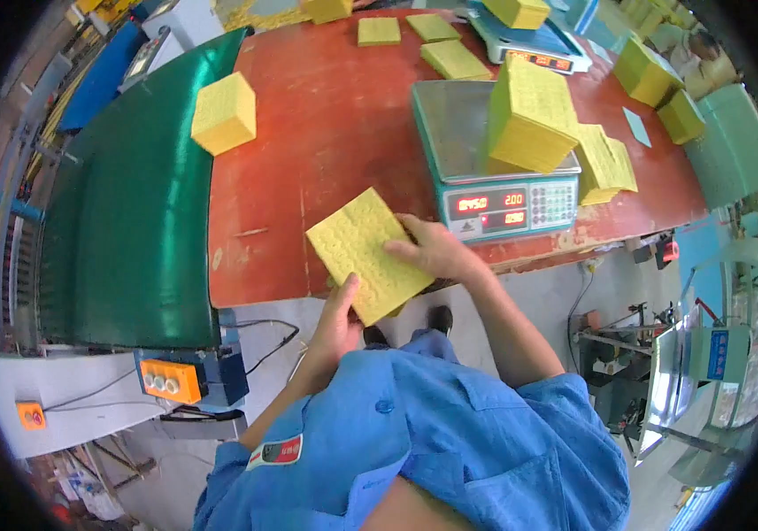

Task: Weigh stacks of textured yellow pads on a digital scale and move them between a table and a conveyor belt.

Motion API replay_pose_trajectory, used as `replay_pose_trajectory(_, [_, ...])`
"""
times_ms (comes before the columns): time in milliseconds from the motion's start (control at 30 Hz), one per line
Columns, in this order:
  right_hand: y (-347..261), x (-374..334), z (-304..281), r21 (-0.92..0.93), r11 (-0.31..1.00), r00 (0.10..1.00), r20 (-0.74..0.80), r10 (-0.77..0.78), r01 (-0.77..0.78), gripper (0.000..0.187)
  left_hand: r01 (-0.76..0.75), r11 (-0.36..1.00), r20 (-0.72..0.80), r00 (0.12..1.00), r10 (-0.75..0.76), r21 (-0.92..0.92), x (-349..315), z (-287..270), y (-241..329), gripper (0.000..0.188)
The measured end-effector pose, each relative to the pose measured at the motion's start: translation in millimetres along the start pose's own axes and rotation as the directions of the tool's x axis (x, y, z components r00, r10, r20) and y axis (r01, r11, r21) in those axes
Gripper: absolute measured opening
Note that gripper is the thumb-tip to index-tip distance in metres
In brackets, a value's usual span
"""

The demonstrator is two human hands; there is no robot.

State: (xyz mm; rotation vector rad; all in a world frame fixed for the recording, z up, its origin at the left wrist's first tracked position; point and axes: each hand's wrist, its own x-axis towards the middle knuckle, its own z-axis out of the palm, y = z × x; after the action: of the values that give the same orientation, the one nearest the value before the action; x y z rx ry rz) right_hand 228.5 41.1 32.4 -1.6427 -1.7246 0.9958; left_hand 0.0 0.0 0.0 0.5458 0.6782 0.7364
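Workshop with green conveyor [122, 230], weighing scale [496, 199]

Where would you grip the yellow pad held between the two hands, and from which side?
Probably the far-left short edge of the yellow pad, pinched from above and below, from the far side, over the red table. That edge looks free and faces outward, while the left hand grips the near-left long edge and the right hand the right long edge. The underside is hidden.
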Motion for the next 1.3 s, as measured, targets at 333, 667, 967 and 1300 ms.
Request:
replay_pose_trajectory(333, [8,-116,18,0.275,0.953,0.989,0.106,0.102,-0.128,0.078,-0.017,0.988,-0.117,0.993,0.035,0.155,-46,17,-28,0.086])
replay_pose_trajectory(667, [-7,-90,-10,0.703,0.711,0.99,0.095,-0.101,0.005,0.066,-0.526,0.45,0.159,0.758,0.632,0.721,-30,52,11,0.117])
replay_pose_trajectory(967, [39,-24,39,0.871,0.462,0.986,-0.146,-0.084,0.169,0.056,-0.615,0.555,0.192,0.748,0.636,0.56,-12,-4,8,0.136])
replay_pose_trajectory(1300, [15,-33,91,0.895,0.347,0.905,-0.367,0.216,0.28,0.026,-0.539,0.522,0.273,0.821,0.501,0.661,20,-22,15,0.135])
